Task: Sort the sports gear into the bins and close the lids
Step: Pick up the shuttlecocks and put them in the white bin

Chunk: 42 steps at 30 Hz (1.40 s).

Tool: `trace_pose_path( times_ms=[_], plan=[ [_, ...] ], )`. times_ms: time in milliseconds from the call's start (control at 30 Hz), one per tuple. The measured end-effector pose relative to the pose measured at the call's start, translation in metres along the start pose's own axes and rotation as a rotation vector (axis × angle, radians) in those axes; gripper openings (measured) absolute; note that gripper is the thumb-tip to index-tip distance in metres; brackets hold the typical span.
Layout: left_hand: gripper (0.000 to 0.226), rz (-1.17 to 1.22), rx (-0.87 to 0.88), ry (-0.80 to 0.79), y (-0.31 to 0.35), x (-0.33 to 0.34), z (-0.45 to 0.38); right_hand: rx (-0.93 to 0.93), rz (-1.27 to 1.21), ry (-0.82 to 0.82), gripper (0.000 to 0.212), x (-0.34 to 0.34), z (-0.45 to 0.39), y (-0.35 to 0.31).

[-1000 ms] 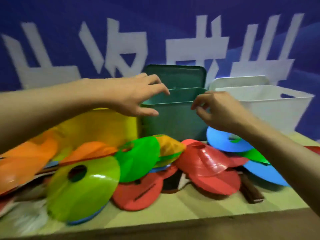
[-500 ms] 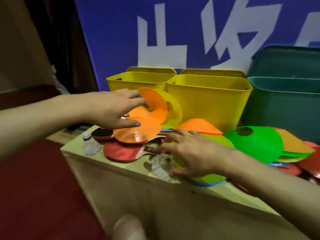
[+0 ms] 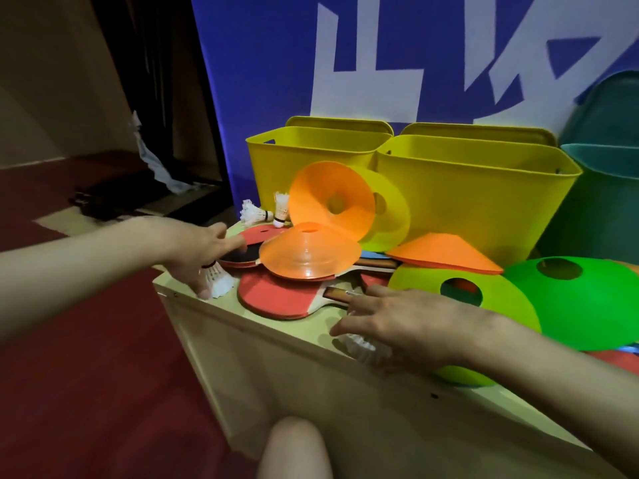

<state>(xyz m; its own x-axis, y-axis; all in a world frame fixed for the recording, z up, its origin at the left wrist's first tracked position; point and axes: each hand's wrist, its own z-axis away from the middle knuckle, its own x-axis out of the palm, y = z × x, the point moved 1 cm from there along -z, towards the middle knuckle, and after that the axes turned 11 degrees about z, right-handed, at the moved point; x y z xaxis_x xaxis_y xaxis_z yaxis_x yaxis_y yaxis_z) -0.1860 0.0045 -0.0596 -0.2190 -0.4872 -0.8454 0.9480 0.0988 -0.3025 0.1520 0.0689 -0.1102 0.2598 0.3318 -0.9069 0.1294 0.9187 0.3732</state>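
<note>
Hands reach for shuttlecocks – the sorting has barely started.

Left hand curls round a white shuttlecock at the corner of the wooden box top, with one finger poking out at a red paddle. Right hand lies over another shuttlecock near the front edge, fingers bent down on it. Orange cones, a yellow cone and green cones sit in a heap with the paddles. Two more shuttlecocks lie just beside the yellow bins. A teal bin stands to the right. All bins are open and I can see nothing in them – so nearly all the gear, and every lid, is left to do.
</note>
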Motion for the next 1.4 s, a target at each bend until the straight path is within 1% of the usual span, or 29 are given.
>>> trace_pose_path(
  times_ms=[67, 200, 333, 433, 500, 533, 567, 667, 700, 833, 933, 1067, 1233, 1333, 1400],
  plan=[
    [0.092, -0.012, -0.016, -0.030, -0.004, 0.008, -0.006, -0.002, -0.010, 0.060, 0.069, 0.001, 0.000, 0.002],
    [0.044, -0.056, -0.003, 0.045, -0.010, 0.013, -0.014, 0.005, -0.044, 0.151, 0.057, 0.001, 0.005, 0.006],
    [0.030, -0.114, 0.090, 0.193, -0.012, -0.003, -0.007, 0.004, -0.033, 0.161, 0.061, 0.004, 0.010, 0.004],
    [0.024, -0.140, 0.127, 0.277, -0.002, -0.024, 0.008, 0.000, -0.024, 0.111, 0.073, 0.006, 0.009, -0.001],
    [0.023, -0.131, 0.161, 0.345, 0.008, -0.040, 0.017, 0.011, 0.006, 0.075, 0.082, 0.006, 0.007, -0.005],
    [0.023, -0.130, 0.185, 0.393, 0.014, -0.047, 0.022, 0.011, 0.026, 0.075, 0.082, 0.008, 0.006, -0.009],
    [0.025, -0.122, 0.211, 0.441, 0.019, -0.054, 0.026, 0.003, 0.048, 0.089, 0.077, 0.010, 0.004, -0.013],
    [0.030, -0.075, 0.317, 0.546, 0.037, -0.071, 0.037, -0.016, 0.079, 0.151, 0.055, 0.019, 0.001, -0.024],
    [0.030, -0.065, 0.351, 0.573, 0.044, -0.076, 0.040, -0.016, 0.066, 0.180, 0.051, 0.020, 0.003, -0.026],
    [0.029, -0.099, 0.488, 0.683, 0.077, -0.100, 0.047, 0.046, -0.030, 0.368, 0.062, 0.000, 0.032, -0.017],
    [0.033, -0.109, 0.582, 0.753, 0.105, -0.122, 0.047, 0.154, -0.049, 0.483, 0.064, -0.023, 0.077, 0.006],
    [0.035, -0.132, 0.733, 0.806, 0.154, -0.153, 0.040, 0.336, -0.005, 0.541, 0.060, -0.031, 0.159, 0.040],
    [0.029, -0.250, 0.914, 0.896, 0.250, -0.199, 0.032, 0.605, 0.034, 0.519, 0.056, -0.004, 0.272, 0.075],
    [0.032, -0.325, 1.028, 0.956, 0.320, -0.230, 0.027, 0.724, 0.024, 0.523, 0.055, 0.019, 0.337, 0.085],
    [0.033, -0.364, 1.108, 0.969, 0.366, -0.251, 0.024, 0.796, 0.026, 0.535, 0.053, 0.030, 0.376, 0.089]
  ],
)
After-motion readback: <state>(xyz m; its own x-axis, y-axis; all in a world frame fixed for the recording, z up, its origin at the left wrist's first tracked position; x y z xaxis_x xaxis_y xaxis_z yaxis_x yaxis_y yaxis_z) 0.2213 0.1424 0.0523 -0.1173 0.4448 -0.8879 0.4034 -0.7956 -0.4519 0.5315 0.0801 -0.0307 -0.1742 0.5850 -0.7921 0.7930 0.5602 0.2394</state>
